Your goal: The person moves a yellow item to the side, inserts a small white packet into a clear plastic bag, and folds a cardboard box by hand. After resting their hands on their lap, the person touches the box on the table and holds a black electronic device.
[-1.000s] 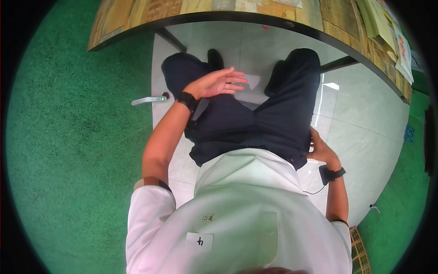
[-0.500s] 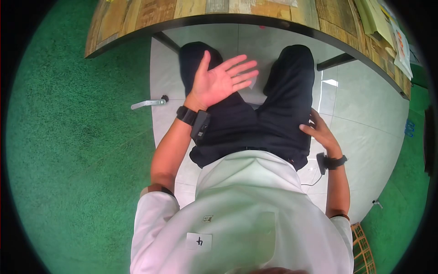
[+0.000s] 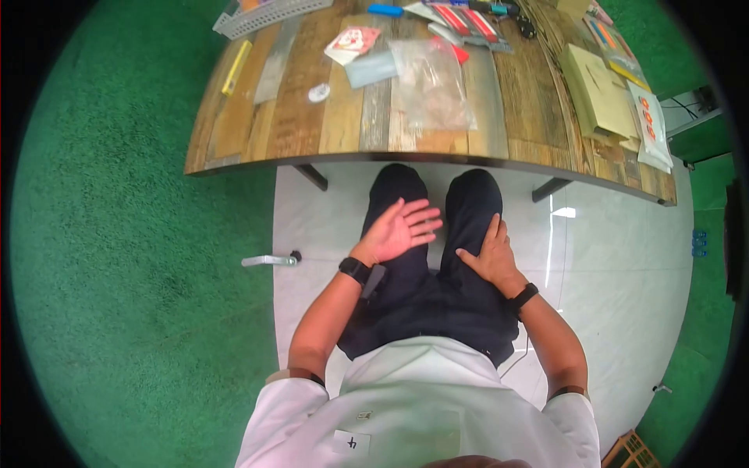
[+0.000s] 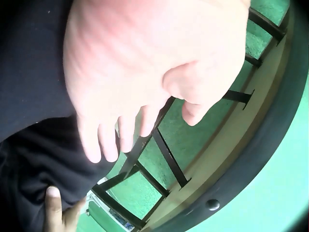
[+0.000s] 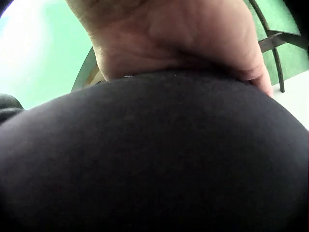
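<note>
My left hand (image 3: 399,232) is held palm up above the left thigh, its fingers straight and holding nothing. In the left wrist view the bare palm (image 4: 154,58) fills the top, with the fingers spread a little. On the right thigh of the dark trousers (image 3: 468,203) rests my right hand (image 3: 491,253), fingers extended toward the knee. The right wrist view has the heel of that hand (image 5: 178,38) lying against the dark cloth (image 5: 159,154), its fingertips mostly hidden. Both wrists wear black straps.
The wooden table (image 3: 304,132) stands just past the knees. On it lie a clear plastic bag (image 3: 433,93), a red-and-white card (image 3: 355,40), a round white piece (image 3: 319,93), a yellow box (image 3: 236,68), a beige box (image 3: 597,93) and a white basket (image 3: 269,19).
The head view has tilted up, bringing the tabletop into sight. The right hand has come from beside the hip onto the thigh. The left palm has turned upward and its fingers have spread.
</note>
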### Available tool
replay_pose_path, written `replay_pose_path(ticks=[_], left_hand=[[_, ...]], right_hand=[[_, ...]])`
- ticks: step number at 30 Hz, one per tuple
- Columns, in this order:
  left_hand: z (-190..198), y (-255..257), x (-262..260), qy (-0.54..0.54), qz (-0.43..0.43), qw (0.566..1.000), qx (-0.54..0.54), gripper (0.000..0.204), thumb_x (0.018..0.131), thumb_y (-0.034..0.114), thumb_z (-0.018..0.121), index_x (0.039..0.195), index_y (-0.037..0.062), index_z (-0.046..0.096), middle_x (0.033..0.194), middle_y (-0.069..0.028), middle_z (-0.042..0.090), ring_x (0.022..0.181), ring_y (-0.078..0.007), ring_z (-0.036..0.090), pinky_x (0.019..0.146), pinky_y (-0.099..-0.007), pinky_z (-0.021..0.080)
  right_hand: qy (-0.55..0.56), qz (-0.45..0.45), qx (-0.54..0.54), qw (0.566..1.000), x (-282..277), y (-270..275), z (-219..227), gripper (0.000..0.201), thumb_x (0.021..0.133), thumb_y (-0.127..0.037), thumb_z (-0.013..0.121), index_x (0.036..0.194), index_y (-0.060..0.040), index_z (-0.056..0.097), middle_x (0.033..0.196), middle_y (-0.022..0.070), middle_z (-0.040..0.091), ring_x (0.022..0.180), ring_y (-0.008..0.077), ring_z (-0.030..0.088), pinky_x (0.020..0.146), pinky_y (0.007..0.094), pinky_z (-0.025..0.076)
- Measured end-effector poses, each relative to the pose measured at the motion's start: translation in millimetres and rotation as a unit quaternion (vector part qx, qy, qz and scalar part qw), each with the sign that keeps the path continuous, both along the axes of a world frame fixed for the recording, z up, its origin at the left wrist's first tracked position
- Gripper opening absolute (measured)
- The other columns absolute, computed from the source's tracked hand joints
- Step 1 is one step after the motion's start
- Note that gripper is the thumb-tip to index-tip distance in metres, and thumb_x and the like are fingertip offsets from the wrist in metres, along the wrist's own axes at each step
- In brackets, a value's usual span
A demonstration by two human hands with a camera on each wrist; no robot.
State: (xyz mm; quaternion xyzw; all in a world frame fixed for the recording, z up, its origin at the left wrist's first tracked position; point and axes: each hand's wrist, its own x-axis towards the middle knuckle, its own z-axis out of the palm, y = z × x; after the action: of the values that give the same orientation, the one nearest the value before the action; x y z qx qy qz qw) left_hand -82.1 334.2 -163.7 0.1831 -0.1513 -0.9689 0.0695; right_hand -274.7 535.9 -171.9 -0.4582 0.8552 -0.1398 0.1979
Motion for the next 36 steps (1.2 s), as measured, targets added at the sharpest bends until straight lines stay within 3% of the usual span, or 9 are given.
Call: replay_pose_path(ticks=[6, 11, 14, 22, 27, 30, 32, 33, 36], left_hand=[[-3.6, 6.0, -0.2, -0.027, 0.009, 1.000, -0.008, 0.062, 0.102, 0.046, 0.047, 0.148, 0.0062, 0.037, 0.152, -0.0199, 0.039, 0.141, -0.0382, 0.038, 0.113, -0.0549, 0.034], [2.2, 10.1, 0.9, -0.031, 0.004, 0.999, -0.031, 0.065, 0.102, 0.047, 0.048, 0.152, 0.0083, 0.032, 0.155, -0.0166, 0.036, 0.142, -0.0342, 0.037, 0.115, -0.0518, 0.032], [-0.4, 11.6, 1.6, -0.037, 0.005, 0.999, -0.033, 0.064, 0.102, 0.047, 0.047, 0.153, 0.0106, 0.031, 0.156, -0.0147, 0.034, 0.143, -0.0314, 0.035, 0.116, -0.0504, 0.030], [-2.1, 11.5, 0.6, -0.053, -0.004, 0.998, -0.042, 0.064, 0.103, 0.045, 0.047, 0.155, 0.0128, 0.028, 0.159, -0.0116, 0.030, 0.147, -0.0252, 0.027, 0.118, -0.0483, 0.025], [-7.1, 13.4, -3.6, -0.076, -0.014, 0.995, -0.061, 0.063, 0.103, 0.043, 0.048, 0.155, 0.0136, 0.027, 0.160, -0.0096, 0.030, 0.147, -0.0238, 0.028, 0.117, -0.0466, 0.026], [-8.7, 16.6, -9.6, -0.102, -0.007, 0.992, -0.075, 0.058, 0.104, 0.036, 0.050, 0.153, 0.0129, 0.031, 0.158, -0.0087, 0.032, 0.144, -0.0242, 0.031, 0.116, -0.0450, 0.028], [-5.8, 22.2, -17.1, -0.166, -0.021, 0.973, -0.162, 0.057, 0.103, 0.034, 0.051, 0.153, 0.0125, 0.033, 0.156, -0.0073, 0.035, 0.142, -0.0230, 0.034, 0.115, -0.0433, 0.029], [-22.6, 22.0, -16.6, -0.170, -0.037, 0.965, -0.196, 0.057, 0.104, 0.035, 0.051, 0.154, 0.0151, 0.031, 0.156, -0.0028, 0.037, 0.141, -0.0201, 0.036, 0.113, -0.0424, 0.030], [-32.8, 24.6, -20.0, -0.213, -0.074, 0.948, -0.224, 0.058, 0.103, 0.034, 0.053, 0.153, 0.0136, 0.032, 0.153, -0.0053, 0.040, 0.141, -0.0209, 0.036, 0.112, -0.0426, 0.032]], right_hand=[[0.043, 0.039, 0.089, 0.994, 3.3, -56.3, 17.4, 0.121, 0.072, -0.054, 0.078, 0.152, 0.0077, 0.010, 0.147, 0.0427, 0.022, 0.128, 0.0545, 0.040, 0.100, 0.0517, 0.047], [0.085, 0.090, 0.117, 0.985, 3.7, -90.5, 13.4, 0.119, 0.072, -0.057, 0.076, 0.156, -0.0020, 0.013, 0.153, 0.0389, 0.016, 0.134, 0.0567, 0.033, 0.099, 0.0612, 0.043], [0.112, 0.121, 0.126, 0.978, 4.9, -103.6, 17.9, 0.118, 0.072, -0.057, 0.076, 0.157, -0.0038, 0.014, 0.154, 0.0381, 0.014, 0.136, 0.0568, 0.030, 0.101, 0.0613, 0.042], [0.116, 0.179, 0.157, 0.964, -2.8, -127.8, 28.5, 0.109, 0.073, -0.058, 0.074, 0.156, -0.0114, 0.023, 0.160, 0.0234, 0.017, 0.141, 0.0572, 0.019, 0.105, 0.0677, 0.033], [0.121, 0.190, 0.151, 0.962, -5.5, -134.9, 27.1, 0.103, 0.072, -0.056, 0.075, 0.154, -0.0114, 0.030, 0.158, 0.0183, 0.026, 0.142, 0.0527, 0.022, 0.107, 0.0705, 0.028], [0.154, 0.219, 0.145, 0.953, -9.1, -141.2, 21.5, 0.095, 0.072, -0.055, 0.075, 0.148, -0.0103, 0.041, 0.154, 0.0155, 0.035, 0.142, 0.0457, 0.028, 0.107, 0.0707, 0.027], [0.177, 0.240, 0.154, 0.942, -11.8, -147.1, 14.7, 0.085, 0.071, -0.053, 0.075, 0.141, -0.0098, 0.052, 0.149, 0.0132, 0.042, 0.140, 0.0388, 0.033, 0.106, 0.0710, 0.027], [0.176, 0.244, 0.153, 0.941, -12.5, -149.3, 15.7, 0.085, 0.071, -0.053, 0.075, 0.141, -0.0098, 0.052, 0.149, 0.0132, 0.042, 0.140, 0.0388, 0.033, 0.106, 0.0710, 0.027], [0.158, 0.251, 0.176, 0.939, -20.0, -154.0, 14.7, 0.074, 0.071, -0.050, 0.075, 0.132, -0.0100, 0.061, 0.143, 0.0120, 0.048, 0.135, 0.0356, 0.043, 0.104, 0.0683, 0.032]])
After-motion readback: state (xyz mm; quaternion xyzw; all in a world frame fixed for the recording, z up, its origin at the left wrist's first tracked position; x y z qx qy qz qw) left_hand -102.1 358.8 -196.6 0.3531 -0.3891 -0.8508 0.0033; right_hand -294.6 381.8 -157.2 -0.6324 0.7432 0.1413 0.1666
